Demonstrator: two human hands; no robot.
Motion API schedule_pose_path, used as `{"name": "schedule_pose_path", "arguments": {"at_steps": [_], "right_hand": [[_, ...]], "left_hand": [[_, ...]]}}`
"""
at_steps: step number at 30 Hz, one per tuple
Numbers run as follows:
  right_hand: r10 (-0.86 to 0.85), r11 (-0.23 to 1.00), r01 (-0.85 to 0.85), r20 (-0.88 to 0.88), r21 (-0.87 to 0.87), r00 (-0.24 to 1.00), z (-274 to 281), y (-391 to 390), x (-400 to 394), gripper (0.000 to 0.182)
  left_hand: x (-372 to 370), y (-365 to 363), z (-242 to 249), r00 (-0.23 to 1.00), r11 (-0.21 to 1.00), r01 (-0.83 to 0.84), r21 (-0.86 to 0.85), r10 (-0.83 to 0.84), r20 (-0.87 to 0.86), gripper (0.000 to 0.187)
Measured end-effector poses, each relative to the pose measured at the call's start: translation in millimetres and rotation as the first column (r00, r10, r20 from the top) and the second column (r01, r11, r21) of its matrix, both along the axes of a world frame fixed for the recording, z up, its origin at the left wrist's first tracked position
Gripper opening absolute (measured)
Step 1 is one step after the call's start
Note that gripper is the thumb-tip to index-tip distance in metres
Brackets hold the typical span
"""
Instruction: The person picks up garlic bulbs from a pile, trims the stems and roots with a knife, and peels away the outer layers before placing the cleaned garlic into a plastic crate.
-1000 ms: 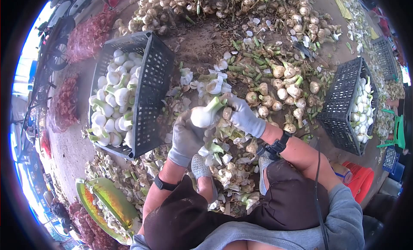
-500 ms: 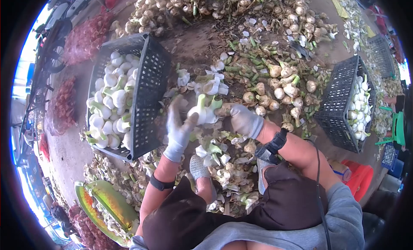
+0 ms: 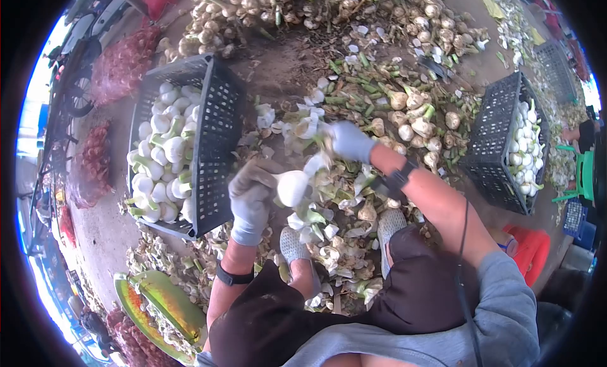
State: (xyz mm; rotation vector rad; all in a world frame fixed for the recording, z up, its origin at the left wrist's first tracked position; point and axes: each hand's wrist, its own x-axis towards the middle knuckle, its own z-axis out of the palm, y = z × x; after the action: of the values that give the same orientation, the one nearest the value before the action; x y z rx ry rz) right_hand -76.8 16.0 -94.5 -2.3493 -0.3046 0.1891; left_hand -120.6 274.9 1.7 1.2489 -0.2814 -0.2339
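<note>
A smooth white garlic bulb [image 3: 293, 188] is gripped by its stem end in my left hand [image 3: 248, 199], whose gloved fingers are curled round. To its upper right, my gloved right hand [image 3: 351, 141] is smeared by motion, with its fingers closed at pale strips of garlic skin [image 3: 324, 153]. Those strips trail down toward the bulb. Beneath both hands lies a litter of peeled skins [image 3: 338, 256]. Unpeeled garlic bulbs [image 3: 414, 117] with cut stems are heaped beyond my right hand.
On the left stands a black crate [image 3: 218, 146] full of white bulbs; another crate [image 3: 496, 142] stands at the right. A large pile of unpeeled garlic [image 3: 253, 13] lies at the back. Near my left leg is a green, melon-like container [image 3: 167, 304]. Red net sacks [image 3: 123, 63] lie far left.
My left hand has turned and now holds the bulb lower and nearer to me. My right hand has moved up and away from the bulb, with loose skin at its fingers.
</note>
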Motion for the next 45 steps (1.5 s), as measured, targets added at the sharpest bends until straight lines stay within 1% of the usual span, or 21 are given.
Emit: {"name": "schedule_pose_path", "arguments": {"at_steps": [3,5,6,7,8,10,12,14,16,19,22,23,25,27,29,31,35,38,42,44,45], "right_hand": [[0.509,0.847,-0.519,-0.447,0.111,0.735,-2.3,10.4,-62.1,0.025],[0.597,0.714,-0.693,-0.602,0.099,0.53,10.5,27.5,-100.0,0.046],[0.547,0.775,-0.619,-0.629,0.131,0.552,32.1,29.3,-105.3,0.05],[0.491,0.83,-0.536,-0.658,0.155,0.57,46.4,27.0,-110.5,0.054],[0.479,0.836,-0.528,-0.664,0.146,0.575,39.5,18.5,-111.0,0.054],[0.221,0.968,-0.234,-0.137,-0.089,0.966,20.6,-2.2,-102.0,0.059],[-0.167,0.935,0.173,0.047,-0.309,0.985,41.3,-16.3,-79.9,0.049],[-0.149,0.79,0.331,0.362,-0.517,0.92,21.7,-40.7,-70.7,0.035],[-0.067,0.78,0.21,0.255,-0.589,0.965,-30.3,-69.9,-53.1,0.031],[-0.008,0.708,0.119,0.16,-0.696,0.987,-44.6,-72.1,-40.6,0.022],[-0.184,0.978,0.171,0.113,0.116,0.976,8.4,-41.5,-46.0,0.017],[-0.181,0.979,0.167,0.112,0.12,0.977,19.4,-28.7,-47.4,0.017],[0.058,0.662,0.222,-0.344,0.716,0.937,36.9,-6.0,-51.0,0.021],[0.11,0.474,0.339,-0.436,0.813,0.893,46.5,11.1,-55.8,0.024],[0.183,0.267,0.45,-0.503,0.852,0.845,56.7,22.4,-59.3,0.029],[0.519,-0.018,0.631,-0.532,0.776,0.669,65.2,31.2,-63.3,0.034],[0.343,-0.023,0.531,-0.492,0.847,0.8,30.6,52.7,-70.6,0.034],[0.41,-0.067,0.561,-0.489,0.825,0.77,34.2,44.7,-73.4,0.033],[0.342,0.154,0.593,-0.606,0.79,0.718,60.7,29.6,-72.6,0.03],[0.167,0.569,0.258,-0.416,0.781,0.894,61.6,22.4,-66.7,0.025],[0.168,0.568,0.258,-0.417,0.781,0.893,52.6,19.9,-63.3,0.025]], "left_hand": [[8.2,19.0,6.4,0.979,0.977,-0.131,-0.169,0.1,-0.178,0.015],[16.6,40.0,-3.6,0.94,0.928,-0.277,0.248,0.207,0.272,0.009],[22.2,53.1,-12.3,0.978,0.924,-0.205,-0.322,0.183,-0.097,0.02],[22.9,63.5,-7.6,0.821,0.844,-0.536,0.02,0.527,-0.221,0.033],[33.4,76.6,0.9,0.827,0.705,-0.527,-0.475,0.296,-0.477,0.041],[50.6,88.4,8.0,0.783,0.676,-0.602,-0.425,0.394,-0.481,0.044],[42.4,66.0,41.2,0.75,0.577,-0.63,-0.52,0.28,-0.599,0.045],[18.9,21.7,53.7,0.724,0.776,-0.555,-0.3,0.273,-0.633,0.046],[6.6,9.1,12.7,0.885,0.975,-0.059,-0.213,-0.048,-0.463,0.041],[-2.6,-23.3,-15.5,0.803,0.987,0.153,0.056,-0.091,-0.589,0.046],[-6.3,-36.1,-52.0,0.883,0.985,0.166,0.056,-0.123,-0.453,0.067],[-5.2,-41.6,-46.2,0.883,0.985,0.162,0.059,-0.118,-0.454,0.067],[-3.6,-51.4,-28.8,0.931,0.96,0.138,0.244,-0.041,-0.363,0.066],[-5.2,-47.8,-35.1,0.913,0.972,0.135,0.19,-0.047,-0.405,0.06],[-9.6,-50.4,-22.4,0.984,0.895,-0.029,0.445,0.103,-0.143,0.054],[-12.7,-47.3,-28.9,0.993,0.842,-0.113,0.528,0.109,0.038,0.056],[-19.2,-50.3,-14.6,0.977,0.783,-0.204,0.588,0.121,0.177,0.059],[-18.7,-48.2,-12.2,0.994,0.805,-0.097,0.586,0.113,0.009,0.06],[-19.7,-38.6,-23.9,0.988,0.909,-0.077,0.41,0.126,-0.093,0.048],[-19.4,-33.1,-26.4,0.973,0.933,-0.023,0.359,0.104,-0.208,0.047],[-19.3,-30.0,-31.8,0.906,0.992,0.021,0.122,0.033,-0.422,0.045]]}}
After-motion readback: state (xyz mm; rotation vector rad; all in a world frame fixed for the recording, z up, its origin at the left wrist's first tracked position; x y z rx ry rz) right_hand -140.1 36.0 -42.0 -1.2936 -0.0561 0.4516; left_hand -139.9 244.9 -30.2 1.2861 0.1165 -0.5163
